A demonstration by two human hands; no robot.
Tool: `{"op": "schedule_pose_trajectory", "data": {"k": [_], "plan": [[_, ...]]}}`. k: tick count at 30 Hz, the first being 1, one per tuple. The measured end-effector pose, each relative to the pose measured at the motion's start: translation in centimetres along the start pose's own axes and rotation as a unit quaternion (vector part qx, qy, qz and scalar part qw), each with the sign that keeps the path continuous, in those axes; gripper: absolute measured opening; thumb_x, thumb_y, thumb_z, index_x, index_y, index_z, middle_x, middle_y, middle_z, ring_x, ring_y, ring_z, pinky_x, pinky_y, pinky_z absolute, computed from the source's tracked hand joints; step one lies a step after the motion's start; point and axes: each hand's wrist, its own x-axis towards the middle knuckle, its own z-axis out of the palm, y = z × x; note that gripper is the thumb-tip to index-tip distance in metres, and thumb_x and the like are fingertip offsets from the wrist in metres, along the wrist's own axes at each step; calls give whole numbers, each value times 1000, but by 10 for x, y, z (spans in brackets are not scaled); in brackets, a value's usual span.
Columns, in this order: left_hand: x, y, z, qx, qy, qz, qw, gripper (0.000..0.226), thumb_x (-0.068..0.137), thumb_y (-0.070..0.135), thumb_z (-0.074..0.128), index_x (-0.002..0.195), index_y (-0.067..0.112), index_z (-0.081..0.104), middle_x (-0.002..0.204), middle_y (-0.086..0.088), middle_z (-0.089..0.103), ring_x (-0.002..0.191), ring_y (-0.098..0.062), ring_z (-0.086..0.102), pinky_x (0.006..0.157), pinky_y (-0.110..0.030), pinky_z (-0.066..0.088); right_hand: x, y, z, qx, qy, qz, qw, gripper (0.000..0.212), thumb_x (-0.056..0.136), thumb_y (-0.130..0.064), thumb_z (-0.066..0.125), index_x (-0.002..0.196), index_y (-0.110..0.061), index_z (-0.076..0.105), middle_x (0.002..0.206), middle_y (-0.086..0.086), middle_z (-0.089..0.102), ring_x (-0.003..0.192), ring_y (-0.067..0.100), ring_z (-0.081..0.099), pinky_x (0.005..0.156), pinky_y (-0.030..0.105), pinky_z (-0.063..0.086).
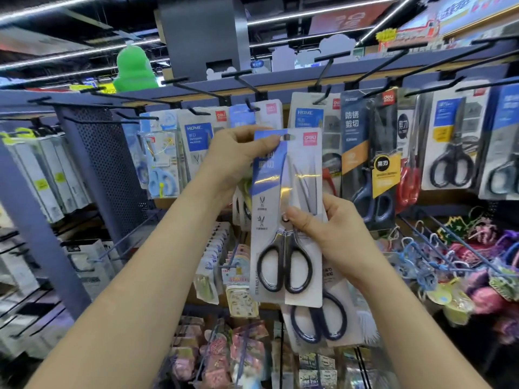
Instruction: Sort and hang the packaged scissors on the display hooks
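A scissors pack (pixel 269 197) is held before the display, left hand (pixel 238 158) pinching its top edge, right hand (pixel 334 234) gripping its middle; other packs (pixel 362 153) already hang on hooks (pixel 252 105), this one not yet.

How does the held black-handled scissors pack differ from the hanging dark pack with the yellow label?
The black-handled scissors pack is hand-held, unhooked; the yellow-label pack is hung up. The first's card is white-blue, the second's dark. Both carry red corner logos.
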Motion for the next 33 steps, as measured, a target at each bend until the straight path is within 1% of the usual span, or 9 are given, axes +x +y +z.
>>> {"op": "schedule_pose_trajectory", "data": {"k": [4, 8, 17, 20, 23, 25, 28, 31, 33], "plan": [[-1, 3, 1, 14, 22, 10, 1000, 15, 88, 21, 72, 97, 9, 70, 81, 3, 75, 74, -11, 72, 65, -25, 55, -1, 2, 0, -7, -9, 10, 1000, 4, 88, -27, 69, 90, -25, 72, 88, -12, 78, 86, 4, 72, 75, 19, 56], [-4, -1, 0, -26, 84, 49, 995, 5, 93, 17, 65, 91, 13, 67, 77, 5, 75, 70, -9, 72, 61, -23, 55, 0, 2, -1, 86, 14, 69, 994, 40, 86, -44, 61, 79, -6, 70, 74, 5, 71, 66, 15, 64, 63, 28, 53], [15, 18, -13, -43, 168, 144, 974, 10, 94, 10, 63, 86, 13, 68, 70, 9, 71, 66, -5, 67, 63, -24, 55, 5, 1, -4, 96, 132, 50, 985, 31, 97, -32, 56, 90, -9, 74, 85, 13, 75, 75, 21, 66, 69, 37, 53], [29, 19, -16, 2, 166, 132, 977, 8, 92, 14, 67, 84, 15, 68, 73, 3, 71, 64, -7, 67, 61, -25, 55, 7, -1, -2, 58, 142, 28, 988, 27, 100, -28, 54, 91, -15, 75, 85, 7, 77, 74, 14, 69, 66, 29, 55], [40, 15, -18, 18, 155, 112, 981, 10, 92, 14, 68, 82, 15, 68, 73, 2, 71, 63, -8, 67, 58, -24, 53, 9, -2, 0, 33, 142, 7, 989, 41, 99, -31, 56, 87, 7, 67, 74, 26, 63, 65, 19, 52, 59, 30, 41], [45, 15, -21, 35, 142, 109, 983, 12, 93, 13, 66, 82, 16, 68, 76, 0, 71, 64, -8, 67, 60, -24, 54, 10, -2, 2, 19, 140, -3, 990, 45, 97, -31, 59, 78, 10, 61, 62, 21, 51, 58, 16, 44, 52, 24, 35], [49, 14, -22, 59, 124, 90, 986, 16, 96, 13, 61, 82, 19, 68, 77, 0, 68, 60, -5, 63, 57, -22, 51, 11, -1, 1, 12, 136, -6, 991, 29, 95, -27, 62, 77, -5, 70, 61, 5, 65, 53, 11, 52, 46, 20, 42], [53, 4, -21, 111, 148, 89, 979, 3, 95, 21, 62, 93, 21, 64, 93, -2, 68, 79, -9, 65, 70, -27, 53, 11, 2, 1, -31, 139, -18, 990, 27, 97, -26, 60, 80, -12, 73, 65, -5, 72, 56, 3, 59, 50, 18, 44], [50, -6, -22, 123, 133, 76, 980, 21, 95, 25, 62, 114, 26, 55, 113, -5, 66, 98, -19, 66, 84, -38, 57, 10, 8, -2, -64, 166, -35, 984, 34, 98, -30, 59, 79, -5, 72, 66, 2, 71, 55, 6, 56, 52, 23, 43]]}}
